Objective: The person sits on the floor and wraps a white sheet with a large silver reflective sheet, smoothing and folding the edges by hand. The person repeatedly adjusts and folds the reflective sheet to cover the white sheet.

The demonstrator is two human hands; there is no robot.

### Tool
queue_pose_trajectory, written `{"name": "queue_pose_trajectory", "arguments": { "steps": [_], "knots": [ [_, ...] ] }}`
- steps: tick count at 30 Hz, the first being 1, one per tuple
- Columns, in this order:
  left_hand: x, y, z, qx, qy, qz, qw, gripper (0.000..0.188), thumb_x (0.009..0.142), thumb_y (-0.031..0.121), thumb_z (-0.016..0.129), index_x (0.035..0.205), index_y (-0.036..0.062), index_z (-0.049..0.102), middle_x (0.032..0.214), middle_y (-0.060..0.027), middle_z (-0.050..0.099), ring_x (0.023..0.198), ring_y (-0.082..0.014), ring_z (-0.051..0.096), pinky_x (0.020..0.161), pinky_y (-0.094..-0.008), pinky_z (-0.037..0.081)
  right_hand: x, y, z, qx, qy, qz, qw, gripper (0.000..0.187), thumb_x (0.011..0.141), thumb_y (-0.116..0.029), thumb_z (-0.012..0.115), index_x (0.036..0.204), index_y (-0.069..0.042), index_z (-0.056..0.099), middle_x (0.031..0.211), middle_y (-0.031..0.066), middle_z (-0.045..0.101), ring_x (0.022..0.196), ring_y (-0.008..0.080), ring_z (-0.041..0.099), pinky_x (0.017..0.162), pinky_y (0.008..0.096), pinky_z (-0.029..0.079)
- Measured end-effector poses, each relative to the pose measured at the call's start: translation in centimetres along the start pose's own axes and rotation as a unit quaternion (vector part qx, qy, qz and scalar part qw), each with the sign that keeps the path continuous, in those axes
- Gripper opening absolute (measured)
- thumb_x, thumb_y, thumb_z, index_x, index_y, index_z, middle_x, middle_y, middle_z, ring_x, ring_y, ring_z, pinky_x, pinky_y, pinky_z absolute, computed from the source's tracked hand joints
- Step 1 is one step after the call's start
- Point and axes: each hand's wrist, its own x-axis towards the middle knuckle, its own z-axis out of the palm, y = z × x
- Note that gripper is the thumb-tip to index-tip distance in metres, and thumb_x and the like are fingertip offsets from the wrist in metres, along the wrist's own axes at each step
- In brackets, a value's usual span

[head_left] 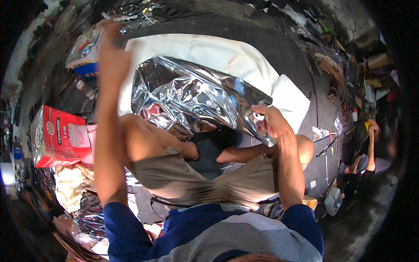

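A crumpled sheet of shiny silver film (187, 96) lies over a white sheet (218, 46) in front of my crossed legs. My right hand (275, 120) is closed on the right edge of the silver film, thumb and fingers pinched round it. My left hand (114, 61) is raised at the far left, beside an open carton with a blue side (85, 65). Motion smears its fingers, so I cannot make out whether they hold anything.
A red box (63, 137) stands left of my knee, with beige cloth (72, 187) and crumpled clear plastic (89, 216) nearer me. Scraps litter the dark floor at the far side and right. At the right a co-worker's hand (372, 125) is near something yellow; a whitish jug (334, 201) sits closer.
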Motion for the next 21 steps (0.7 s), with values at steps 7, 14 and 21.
{"name": "queue_pose_trajectory", "arguments": {
  "steps": [7, 14, 21],
  "knots": [
    [-20.3, 17.3, 6.7, -0.246, -0.390, 0.014, 0.887, 0.082, 0.077, 0.017, 0.075, 0.149, 0.0065, 0.039, 0.156, -0.0225, 0.031, 0.139, -0.0448, 0.038, 0.113, -0.0491, 0.037, -0.8, 1.4, 1.7, 0.118, -0.121, -0.190, 0.967, 0.068, 0.064, 0.002, 0.059, 0.131, 0.004, 0.054, 0.121, 0.0172, 0.065, 0.104, 0.0267, 0.065, 0.092, 0.0354, 0.051],
    [-25.9, 17.4, 7.8, -0.116, -0.387, 0.152, 0.902, 0.085, 0.076, 0.022, 0.076, 0.151, 0.0082, 0.037, 0.159, -0.0161, 0.030, 0.146, -0.0372, 0.029, 0.112, -0.0565, 0.032, 0.7, 0.5, 2.9, 0.341, -0.094, -0.055, 0.934, 0.090, 0.093, -0.073, 0.045, 0.129, 0.010, 0.053, 0.108, 0.0214, 0.066, 0.097, 0.0331, 0.063, 0.085, 0.0410, 0.053],
    [-26.4, 16.3, 7.6, -0.073, -0.423, 0.135, 0.893, 0.088, 0.074, 0.023, 0.074, 0.152, 0.0074, 0.036, 0.156, -0.0110, 0.035, 0.139, -0.0325, 0.038, 0.113, -0.0557, 0.030, 3.4, 1.5, 0.2, 0.000, 0.001, -0.041, 0.999, 0.033, 0.085, -0.016, 0.072, 0.107, 0.006, 0.061, 0.086, 0.0137, 0.065, 0.075, 0.0224, 0.068, 0.066, 0.0347, 0.057]
  ]
}}
